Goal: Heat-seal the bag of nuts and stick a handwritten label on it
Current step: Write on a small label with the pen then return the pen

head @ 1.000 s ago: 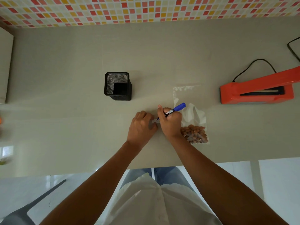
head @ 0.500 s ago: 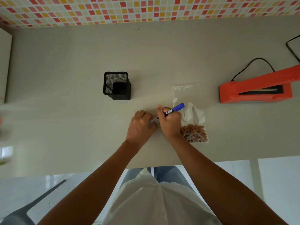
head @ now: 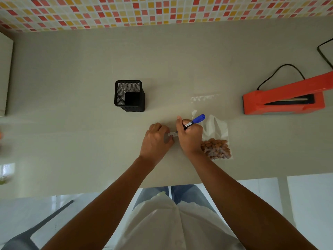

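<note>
Writing on the label beside the bag of nuts

The right hand (head: pixel 190 137) is gripping a blue pen (head: pixel 195 120), tip down on the small label (head: pixel 172 134); the left hand (head: pixel 156 139) is curled, pinning that label. The bag of nuts (head: pixel 216 141) is lying just right of the pen hand.

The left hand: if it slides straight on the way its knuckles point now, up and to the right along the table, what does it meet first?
Most likely the small white label right at the left hand fingertips, then the right hand holding the marker. Contact with the label looks already made.
</note>
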Tool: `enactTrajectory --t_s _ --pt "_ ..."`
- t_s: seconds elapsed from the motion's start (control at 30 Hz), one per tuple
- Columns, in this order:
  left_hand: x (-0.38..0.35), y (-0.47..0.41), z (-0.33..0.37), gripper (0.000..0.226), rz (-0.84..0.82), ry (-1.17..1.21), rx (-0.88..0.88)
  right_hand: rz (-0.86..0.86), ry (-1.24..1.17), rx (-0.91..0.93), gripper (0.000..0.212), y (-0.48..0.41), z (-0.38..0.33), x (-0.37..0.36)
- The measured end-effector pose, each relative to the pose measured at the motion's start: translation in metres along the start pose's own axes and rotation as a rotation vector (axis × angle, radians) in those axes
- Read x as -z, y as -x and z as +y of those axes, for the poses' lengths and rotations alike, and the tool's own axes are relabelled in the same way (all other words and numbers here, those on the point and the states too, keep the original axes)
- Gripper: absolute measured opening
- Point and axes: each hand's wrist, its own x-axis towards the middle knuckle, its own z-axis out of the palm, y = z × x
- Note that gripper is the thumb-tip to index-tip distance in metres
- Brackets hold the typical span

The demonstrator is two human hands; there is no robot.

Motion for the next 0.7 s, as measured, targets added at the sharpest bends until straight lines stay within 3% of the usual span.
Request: enactTrajectory --t_s 0.23,0.7 --pt "-0.001 0.0002 0.0 0.016 0.006 0.011 -0.006 -0.059 -0.079 0.019 0.056 0.0035 -0.0056 -0.0035" --pt "-0.0006 0.0004 0.0008 0.015 0.008 0.005 -0.007 -0.068 -0.01 -0.002 0.056 0.005 -0.0054 -0.0061"
